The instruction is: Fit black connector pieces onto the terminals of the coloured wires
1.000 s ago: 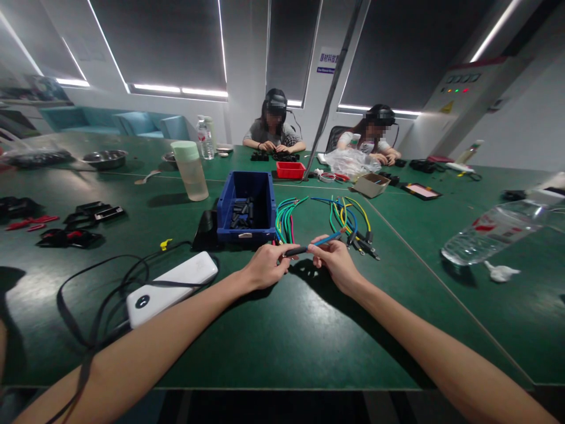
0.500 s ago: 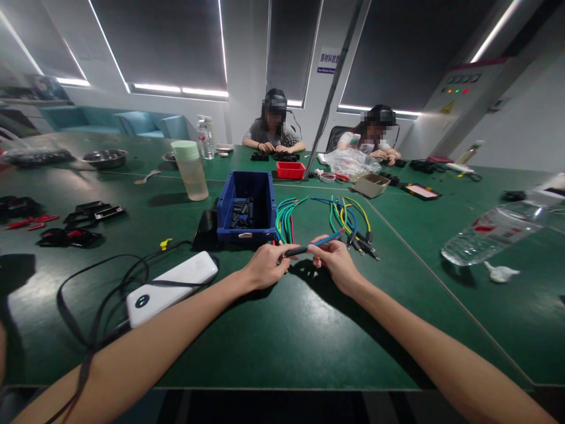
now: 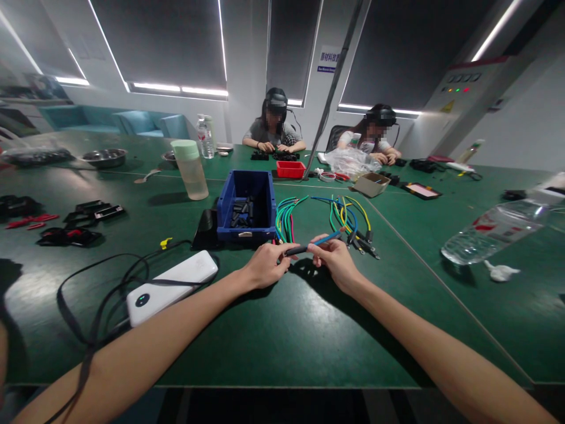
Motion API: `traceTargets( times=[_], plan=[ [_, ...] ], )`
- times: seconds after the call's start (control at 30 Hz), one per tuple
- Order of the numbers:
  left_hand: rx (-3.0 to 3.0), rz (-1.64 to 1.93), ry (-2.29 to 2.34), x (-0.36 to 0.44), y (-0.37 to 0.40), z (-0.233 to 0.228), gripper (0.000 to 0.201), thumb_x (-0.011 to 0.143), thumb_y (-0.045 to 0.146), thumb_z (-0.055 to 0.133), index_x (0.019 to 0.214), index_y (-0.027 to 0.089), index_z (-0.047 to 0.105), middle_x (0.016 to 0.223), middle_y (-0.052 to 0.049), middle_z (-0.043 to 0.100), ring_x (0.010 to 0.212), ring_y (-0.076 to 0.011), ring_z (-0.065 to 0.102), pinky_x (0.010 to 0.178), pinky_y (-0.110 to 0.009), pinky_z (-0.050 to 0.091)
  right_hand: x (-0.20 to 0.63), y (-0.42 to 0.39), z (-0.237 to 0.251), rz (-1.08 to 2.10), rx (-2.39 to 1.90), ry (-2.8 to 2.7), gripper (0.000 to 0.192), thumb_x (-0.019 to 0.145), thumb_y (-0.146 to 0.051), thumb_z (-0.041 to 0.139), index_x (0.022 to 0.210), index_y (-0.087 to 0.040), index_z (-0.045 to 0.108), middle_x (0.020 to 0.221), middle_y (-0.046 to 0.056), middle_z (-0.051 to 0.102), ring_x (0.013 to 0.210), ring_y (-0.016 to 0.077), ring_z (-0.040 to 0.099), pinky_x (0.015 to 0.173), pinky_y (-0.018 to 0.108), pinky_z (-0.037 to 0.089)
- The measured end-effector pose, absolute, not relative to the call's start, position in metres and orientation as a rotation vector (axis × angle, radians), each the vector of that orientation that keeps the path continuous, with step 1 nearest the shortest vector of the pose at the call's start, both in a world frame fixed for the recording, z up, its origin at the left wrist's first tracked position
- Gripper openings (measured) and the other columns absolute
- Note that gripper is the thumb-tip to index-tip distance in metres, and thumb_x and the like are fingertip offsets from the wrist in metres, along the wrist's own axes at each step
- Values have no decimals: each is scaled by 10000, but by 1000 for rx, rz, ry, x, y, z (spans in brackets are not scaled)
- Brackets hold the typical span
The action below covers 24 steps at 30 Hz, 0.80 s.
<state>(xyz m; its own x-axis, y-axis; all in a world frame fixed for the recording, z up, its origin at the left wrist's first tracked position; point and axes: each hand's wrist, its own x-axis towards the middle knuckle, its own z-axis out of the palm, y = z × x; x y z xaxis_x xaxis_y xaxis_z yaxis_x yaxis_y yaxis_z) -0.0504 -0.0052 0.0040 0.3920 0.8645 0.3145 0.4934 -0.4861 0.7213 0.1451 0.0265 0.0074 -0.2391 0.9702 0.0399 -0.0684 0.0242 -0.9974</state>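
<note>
While both hands meet just in front of the blue bin (image 3: 246,207), I read the layout from the left edge across, taking that bin as my marker. Far to its left lie black and red parts (image 3: 66,235) on the green table (image 3: 273,335); nearer, left of the bin and toward me, a white power bank (image 3: 172,287) sits with a black cable (image 3: 95,294) looped around it. Behind the bin to the left stands a pale tumbler (image 3: 189,171). My left hand (image 3: 265,266) is just in front of the bin, fingers pinched shut on the dark sleeve (image 3: 295,250) at the end of a blue wire (image 3: 326,238). My right hand (image 3: 338,262), a little right of the bin's front corner, is closed on that same wire beside the sleeve, so the piece spans the small gap between the two hands, held just above the table. Right of the bin lies a fan of coloured wires (image 3: 326,221), some already tipped with dark ends. Far right of the bin a clear water bottle (image 3: 494,229) lies on its side. To work this well, I judge the wire should be kept straight and in line with the sleeve, both grips close to the joint so it cannot buckle, with steady pressure along its axis rather than a twist.
</note>
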Motion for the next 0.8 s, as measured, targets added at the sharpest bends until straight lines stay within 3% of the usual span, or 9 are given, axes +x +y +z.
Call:
traceTargets(
  times=[0.8],
  plan=[
    [2168, 918, 1190, -50, -5, 4, 392, 819, 148, 468, 1192, 196, 580, 889, -36, 706, 665, -123, 633, 646, -222, 476, 145, 27, 5, 1423, -1008, -1342, 337, 626, -392, 776, 811, -165, 608, 539, -34, 565, 442, 86, 486, 425, 204, 339]
  ],
)
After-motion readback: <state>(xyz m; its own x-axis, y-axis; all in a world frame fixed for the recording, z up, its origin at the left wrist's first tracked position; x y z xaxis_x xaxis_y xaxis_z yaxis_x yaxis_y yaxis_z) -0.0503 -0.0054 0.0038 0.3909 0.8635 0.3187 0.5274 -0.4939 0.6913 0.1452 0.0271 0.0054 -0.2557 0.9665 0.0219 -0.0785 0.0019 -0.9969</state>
